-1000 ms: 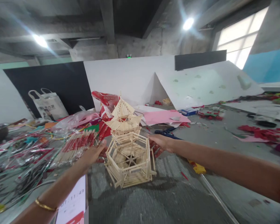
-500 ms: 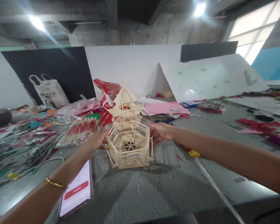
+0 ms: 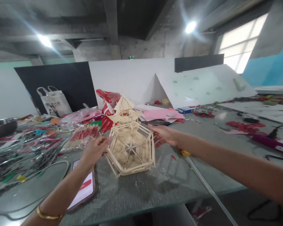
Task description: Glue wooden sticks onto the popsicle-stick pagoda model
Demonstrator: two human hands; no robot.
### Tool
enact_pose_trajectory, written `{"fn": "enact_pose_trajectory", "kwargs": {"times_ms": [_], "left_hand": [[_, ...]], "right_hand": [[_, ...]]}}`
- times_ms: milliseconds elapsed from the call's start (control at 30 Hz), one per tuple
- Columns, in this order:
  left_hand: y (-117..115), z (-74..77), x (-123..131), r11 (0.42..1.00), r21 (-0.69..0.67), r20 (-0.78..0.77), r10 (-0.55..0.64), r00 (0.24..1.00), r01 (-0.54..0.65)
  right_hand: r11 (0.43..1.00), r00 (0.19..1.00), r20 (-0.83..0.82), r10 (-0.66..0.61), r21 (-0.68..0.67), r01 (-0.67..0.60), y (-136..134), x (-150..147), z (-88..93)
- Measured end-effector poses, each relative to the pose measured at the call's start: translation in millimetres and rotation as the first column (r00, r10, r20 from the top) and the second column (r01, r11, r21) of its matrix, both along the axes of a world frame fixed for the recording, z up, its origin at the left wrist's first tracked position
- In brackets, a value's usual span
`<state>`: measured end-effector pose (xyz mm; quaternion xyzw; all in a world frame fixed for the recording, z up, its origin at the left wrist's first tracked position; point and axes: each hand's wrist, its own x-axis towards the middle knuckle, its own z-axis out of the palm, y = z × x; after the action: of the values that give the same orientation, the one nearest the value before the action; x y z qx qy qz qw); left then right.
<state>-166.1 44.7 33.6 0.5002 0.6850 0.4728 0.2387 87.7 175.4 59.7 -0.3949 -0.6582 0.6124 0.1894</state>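
A model pagoda of thin wooden sticks (image 3: 131, 147) leans away from me, pointed roof at the far end and wide hexagonal open base facing me. Radiating sticks and slats show inside the base. At its left side my left hand (image 3: 96, 150) has curled fingers against the lower frame. My right hand (image 3: 166, 135) grips the right side, fingers partly hidden behind the sticks. Beside my left forearm a phone (image 3: 87, 188) with a lit screen lies on the table.
Bundled sticks in clear wrap (image 3: 81, 136) and tangled wires lie at left, near a metal bowl (image 3: 3, 128). Pink paper (image 3: 159, 114) and a red bag (image 3: 108, 97) are behind the pagoda. A clear rod (image 3: 206, 185) crosses the front table edge at right.
The pagoda has tipped further back, so more of its inside faces me. Both hands stay at its sides. My view has shifted, with the background lower in the picture.
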Motion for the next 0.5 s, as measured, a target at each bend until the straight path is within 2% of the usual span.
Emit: {"fn": "enact_pose_trajectory", "kwargs": {"times_ms": [167,267,400,500], "left_hand": [[-13,3.8,10,0.990,0.140,-0.115,0.043,0.992,-0.027],[-24,4.7,20,0.972,0.227,-0.141,0.100,0.985,-0.066],[-38,-4.4,29,0.944,0.317,-0.154,0.145,0.977,-0.090],[-48,-16.6,32,0.919,0.388,-0.249,0.172,0.953,-0.065]], "right_hand": [[0.986,0.998,-0.051,-0.035,0.161,0.043,-17,7,9.5],[0.956,0.992,-0.113,-0.062,0.280,0.092,-23,10,10.6],[0.881,0.985,-0.157,-0.074,0.452,0.138,-26,16,2.7],[0.794,0.984,-0.168,-0.065,0.589,0.153,-29,22,-6.3]]}}
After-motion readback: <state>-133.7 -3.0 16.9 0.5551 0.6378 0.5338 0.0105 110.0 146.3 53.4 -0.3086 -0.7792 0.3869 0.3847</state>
